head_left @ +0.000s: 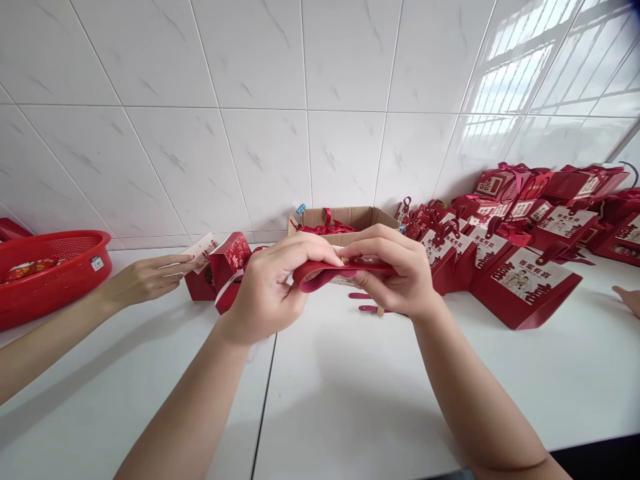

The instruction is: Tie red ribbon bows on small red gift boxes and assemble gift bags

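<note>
Both my hands are raised over the middle of the table, holding a red gift box [306,277] between them. My left hand [273,283] is closed round its left end, where a curved dark pink strap shows. With fingers over the top and thumb underneath, my right hand [395,267] pinches the box's upper edge. The fingertips of both hands meet near a small gold-coloured spot. Most of the box's body is hidden from this angle. Beyond my right hand lie dark pink straps [369,309] on the table.
At left, another person's hand [145,279] holds a pale card [204,252] beside red boxes [235,253]. A red plastic basket [95,243] stands far left, a cardboard box [377,217] by the wall. Several finished-looking red gift boxes [505,293] fill the right. Another hand [627,300] shows there.
</note>
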`<state>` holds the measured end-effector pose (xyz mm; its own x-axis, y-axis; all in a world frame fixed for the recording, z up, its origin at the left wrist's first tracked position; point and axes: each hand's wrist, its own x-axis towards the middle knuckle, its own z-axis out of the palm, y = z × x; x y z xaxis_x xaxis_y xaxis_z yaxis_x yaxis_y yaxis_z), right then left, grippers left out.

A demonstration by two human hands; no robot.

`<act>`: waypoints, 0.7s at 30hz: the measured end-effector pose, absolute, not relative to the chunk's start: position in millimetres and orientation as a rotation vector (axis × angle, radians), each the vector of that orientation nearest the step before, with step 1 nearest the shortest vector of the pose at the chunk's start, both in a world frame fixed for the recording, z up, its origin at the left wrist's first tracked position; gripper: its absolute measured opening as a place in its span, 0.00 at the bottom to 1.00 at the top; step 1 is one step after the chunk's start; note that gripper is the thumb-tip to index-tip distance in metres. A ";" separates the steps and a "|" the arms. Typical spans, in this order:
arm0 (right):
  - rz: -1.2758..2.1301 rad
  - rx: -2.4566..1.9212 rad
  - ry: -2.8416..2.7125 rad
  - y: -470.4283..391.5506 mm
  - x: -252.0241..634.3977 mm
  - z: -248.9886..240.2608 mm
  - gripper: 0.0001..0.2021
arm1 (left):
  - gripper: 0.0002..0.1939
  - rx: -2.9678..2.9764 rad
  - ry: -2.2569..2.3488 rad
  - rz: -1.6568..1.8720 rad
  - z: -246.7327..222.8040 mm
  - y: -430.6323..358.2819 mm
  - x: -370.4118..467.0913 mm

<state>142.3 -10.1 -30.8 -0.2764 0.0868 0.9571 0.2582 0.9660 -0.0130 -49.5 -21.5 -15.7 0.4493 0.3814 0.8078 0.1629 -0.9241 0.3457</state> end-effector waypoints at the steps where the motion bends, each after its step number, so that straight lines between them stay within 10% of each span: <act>1: -0.167 -0.256 -1.852 -10.3 142.3 -30.6 0.03 | 0.15 2.497 0.455 1.479 -15.7 -21.0 -49.2; 21: -0.012 -0.305 -1.862 -9.8 141.2 -31.8 0.04 | 0.11 2.478 0.556 1.473 -21.4 -15.8 -47.3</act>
